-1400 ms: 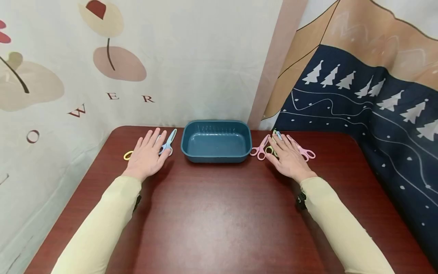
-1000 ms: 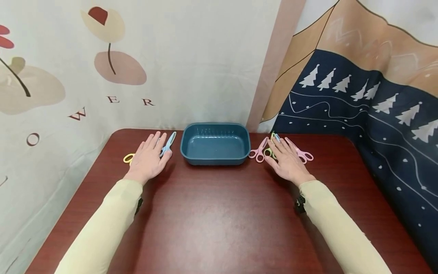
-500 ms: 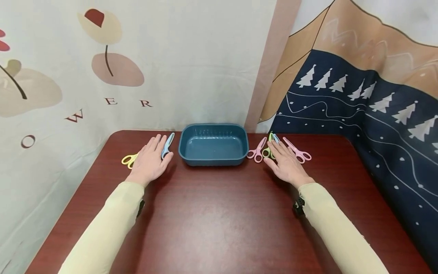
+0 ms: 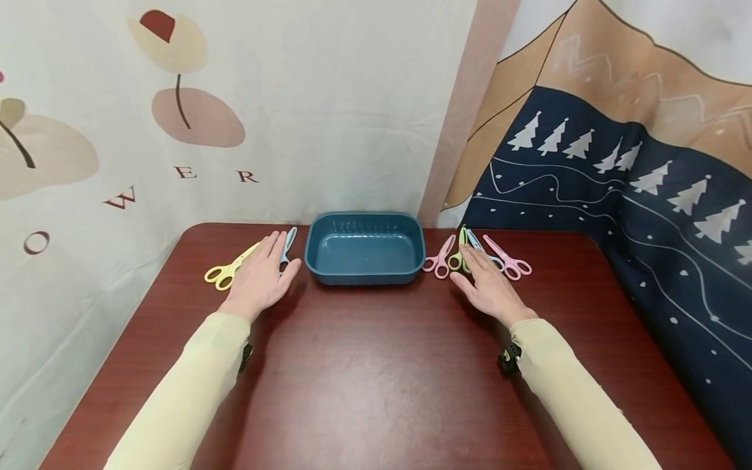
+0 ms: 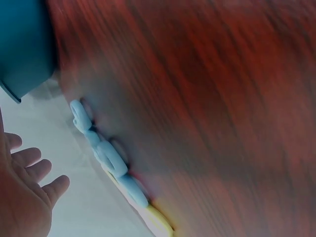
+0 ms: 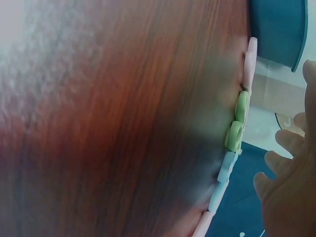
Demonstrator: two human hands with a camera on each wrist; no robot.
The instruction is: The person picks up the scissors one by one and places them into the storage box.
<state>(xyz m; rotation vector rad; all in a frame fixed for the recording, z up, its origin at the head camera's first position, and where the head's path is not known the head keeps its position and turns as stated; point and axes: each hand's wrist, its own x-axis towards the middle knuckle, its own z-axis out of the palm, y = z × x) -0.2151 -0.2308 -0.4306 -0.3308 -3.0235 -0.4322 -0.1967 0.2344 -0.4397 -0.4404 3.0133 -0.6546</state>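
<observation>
In the head view my left hand [image 4: 257, 277], fingers straight and held together, lies over yellow scissors [image 4: 238, 262] and light blue scissors [image 4: 288, 243], partly covering both. My right hand [image 4: 490, 284] is stretched out flat in the same way. Beyond and around its fingers lie pink scissors [image 4: 444, 252], green scissors [image 4: 462, 237], another light blue pair [image 4: 472, 239] and a second pink pair [image 4: 498, 249]. Both wrist views show the hands raised above the scissors, gripping nothing. Between the hands stands a dark teal plastic basin [image 4: 365, 277] with nothing in it.
The dark red wooden table [image 4: 364, 372] reaches back to a pale printed curtain [image 4: 329, 117]. On the right hangs a navy cloth [image 4: 564, 176] with white trees. A black wrist device [image 4: 510, 359] shows below the right sleeve.
The head view has shifted slightly. My left hand has drifted right, uncovering more of the yellow scissors; my right hand has drawn back a little, showing more of the green and blue pairs.
</observation>
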